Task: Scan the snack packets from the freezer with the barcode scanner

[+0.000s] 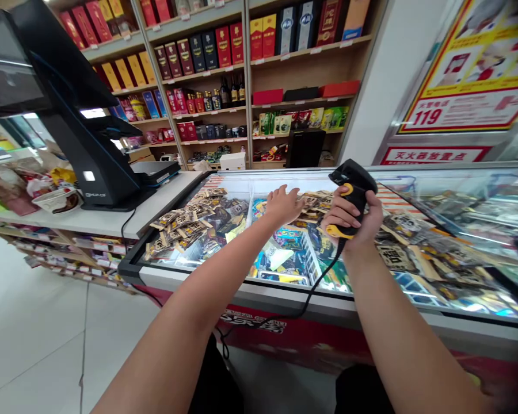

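Observation:
My right hand (342, 214) is wrapped round a black-and-yellow barcode scanner (354, 177), holding it up over the glass-topped chest freezer (280, 289). From the scanner's handle a black cable (313, 289) hangs down past the freezer's front. My left hand (282, 206) reaches over the freezer with its fingers stretched out and apart. Its fingertips are beside a pile of small beige-and-black snack packets (316, 202); whether they touch it I cannot tell. More such packets (181, 224) lie heaped on the left, and larger packets (399, 257) lie to the right.
A black checkout terminal (80, 115) stands on the white counter (155, 198) at left, with a white bowl (58, 200) next to it. Shelves of boxes and bottles (207, 49) line the back wall. A yellow-red poster (470, 69) hangs at right. The cable loops near the floor.

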{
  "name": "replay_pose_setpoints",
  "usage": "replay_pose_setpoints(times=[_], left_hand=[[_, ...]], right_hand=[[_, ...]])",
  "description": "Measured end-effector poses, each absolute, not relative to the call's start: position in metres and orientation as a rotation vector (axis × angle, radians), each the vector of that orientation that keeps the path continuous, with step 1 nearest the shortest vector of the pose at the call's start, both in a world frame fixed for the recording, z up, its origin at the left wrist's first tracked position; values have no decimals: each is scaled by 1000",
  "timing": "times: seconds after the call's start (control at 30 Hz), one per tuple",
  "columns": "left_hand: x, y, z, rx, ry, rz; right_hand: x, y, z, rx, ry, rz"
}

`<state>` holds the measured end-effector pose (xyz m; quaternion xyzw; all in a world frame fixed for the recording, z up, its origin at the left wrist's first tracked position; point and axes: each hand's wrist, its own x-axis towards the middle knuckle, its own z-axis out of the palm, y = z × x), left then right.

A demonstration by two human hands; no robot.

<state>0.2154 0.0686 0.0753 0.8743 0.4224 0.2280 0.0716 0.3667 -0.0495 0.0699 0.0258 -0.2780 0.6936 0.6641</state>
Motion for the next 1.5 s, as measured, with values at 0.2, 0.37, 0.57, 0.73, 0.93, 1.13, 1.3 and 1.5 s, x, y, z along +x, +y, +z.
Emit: replay_pose_setpoints(times=[0.2,0.37,0.57,0.73,0.93,1.13,1.3,1.5], left_hand=[[91,46,61,2589,1739,594],[-17,30,60,2369,2255,695],[-90,45,54,2393,2354,368],[-98,49,44,2647,2227,465],[-83,51,51,2482,2064,1000],[-6,71,54,1512,1434,1454],[60,94,44,1085,1127,1348],[72,108,20,1243,1041,1243]], right_hand=[[367,-44,70,219,-480,1724],[358,-50,77,86,-423,1662],[365,-39,76,-187,-598,1558],[369,-33,72,-156,-628,1615],[359,-40,75,-203,-648,1594],[336,-51,81,-412,-718,1591],[314,-42,69,-720,-892,1728],[301,-35,54,-885,-1077,1738]])
